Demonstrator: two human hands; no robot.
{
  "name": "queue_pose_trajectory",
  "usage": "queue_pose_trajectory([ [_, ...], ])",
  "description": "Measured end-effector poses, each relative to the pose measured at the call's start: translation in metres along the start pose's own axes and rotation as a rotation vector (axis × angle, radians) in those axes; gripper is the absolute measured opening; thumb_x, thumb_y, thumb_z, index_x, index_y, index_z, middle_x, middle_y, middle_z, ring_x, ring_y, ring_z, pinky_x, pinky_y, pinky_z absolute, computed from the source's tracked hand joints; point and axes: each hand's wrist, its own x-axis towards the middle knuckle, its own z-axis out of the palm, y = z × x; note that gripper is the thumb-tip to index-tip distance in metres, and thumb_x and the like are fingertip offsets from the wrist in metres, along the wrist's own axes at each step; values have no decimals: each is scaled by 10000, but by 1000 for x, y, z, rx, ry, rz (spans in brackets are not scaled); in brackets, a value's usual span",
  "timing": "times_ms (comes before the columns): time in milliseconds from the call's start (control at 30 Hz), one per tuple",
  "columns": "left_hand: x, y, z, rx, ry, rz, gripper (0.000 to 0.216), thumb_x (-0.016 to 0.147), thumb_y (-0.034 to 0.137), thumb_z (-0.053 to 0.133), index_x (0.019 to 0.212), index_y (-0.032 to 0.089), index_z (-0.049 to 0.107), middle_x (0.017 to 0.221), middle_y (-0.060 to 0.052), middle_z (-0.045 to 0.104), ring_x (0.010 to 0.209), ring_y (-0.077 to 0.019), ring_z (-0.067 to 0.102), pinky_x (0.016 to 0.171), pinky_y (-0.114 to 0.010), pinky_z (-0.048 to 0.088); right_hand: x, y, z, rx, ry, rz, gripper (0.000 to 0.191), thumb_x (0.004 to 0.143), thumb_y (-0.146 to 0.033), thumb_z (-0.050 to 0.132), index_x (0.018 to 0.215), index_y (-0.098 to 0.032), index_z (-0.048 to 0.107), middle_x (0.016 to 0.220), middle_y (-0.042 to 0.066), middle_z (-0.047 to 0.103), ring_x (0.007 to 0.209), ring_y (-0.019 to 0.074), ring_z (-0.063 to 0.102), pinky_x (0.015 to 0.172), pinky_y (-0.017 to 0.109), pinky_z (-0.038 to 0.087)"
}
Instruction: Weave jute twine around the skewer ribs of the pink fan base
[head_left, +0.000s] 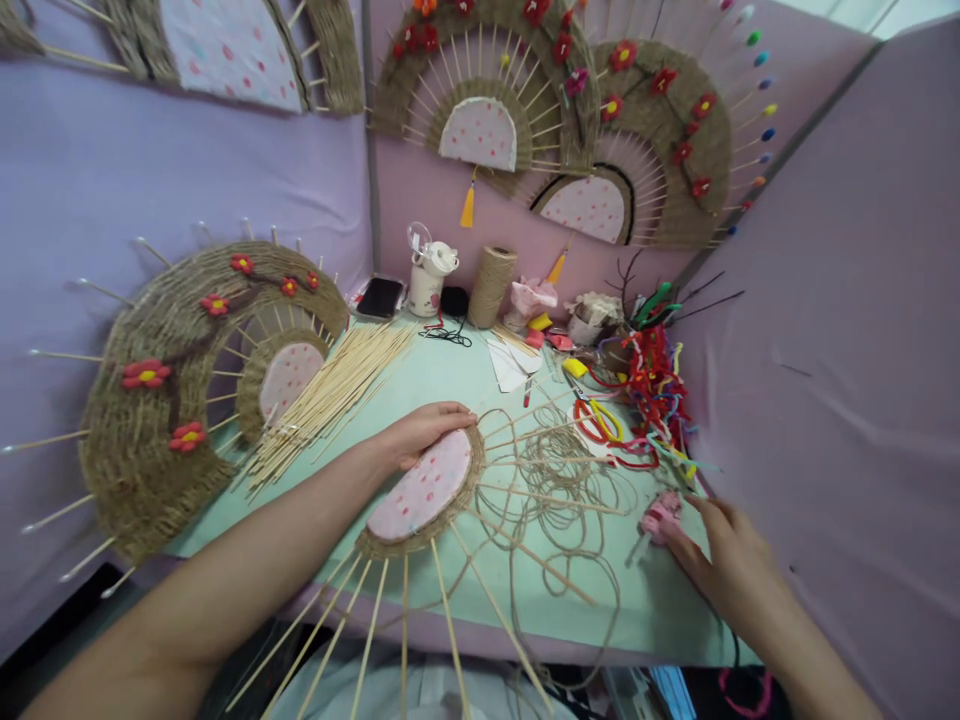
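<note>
My left hand (435, 430) grips the top end of a half-round fan centre (420, 492), thumb and fingers closed on its edge. White fabric with pink dots covers the flat piece, and a band of wound twine (472, 478) runs along its curve. Thin wooden sticks (442, 590) spread out from the band, some over the table edge. To the right, my right hand (724, 550) reaches to a small pink tool (661, 515) with a pale tip, its kind unclear. The thumb touches or nearly touches it, and the fingers are apart. Loose twine (559, 480) lies in loops between my hands.
A bundle of thin sticks (337, 390) lies left, before a large twine fan (150, 330) with red flowers. Scissors (600, 420) and tangled red craft stems (656, 375) lie right. Behind stand a twine spool (491, 285), a white cup (427, 280) and a phone (380, 297).
</note>
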Motion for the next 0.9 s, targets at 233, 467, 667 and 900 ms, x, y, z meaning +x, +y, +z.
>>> queue_pose_trajectory([
  [233,-8,2,0,77,-54,38,359,633,398,780,828,186,566,571,62,570,437,-73,522,425,-183,387,56,-145,20,899,-427,-261,339,810,-407,607,1109,-248,584,1192,91,612,1117,248,568,958,414,441],
  [467,-8,7,-6,103,-71,106,356,639,418,768,804,177,566,555,61,556,449,-70,504,429,-182,367,88,-210,56,1338,-754,-195,277,685,-288,749,935,-208,660,927,38,669,861,177,614,796,325,472],
  [667,-9,8,-7,19,-112,74,353,619,396,784,782,183,555,555,57,568,455,-81,516,453,-198,396,99,-203,61,1448,-797,-23,312,661,-404,771,639,-166,571,577,-37,515,489,71,439,501,226,356],
  [900,-9,7,-6,11,-132,87,333,636,390,779,787,175,574,583,49,567,468,-74,517,462,-192,388,111,-198,56,1501,-705,-10,352,633,-470,782,706,-189,584,515,-77,388,435,56,285,428,204,244],
])
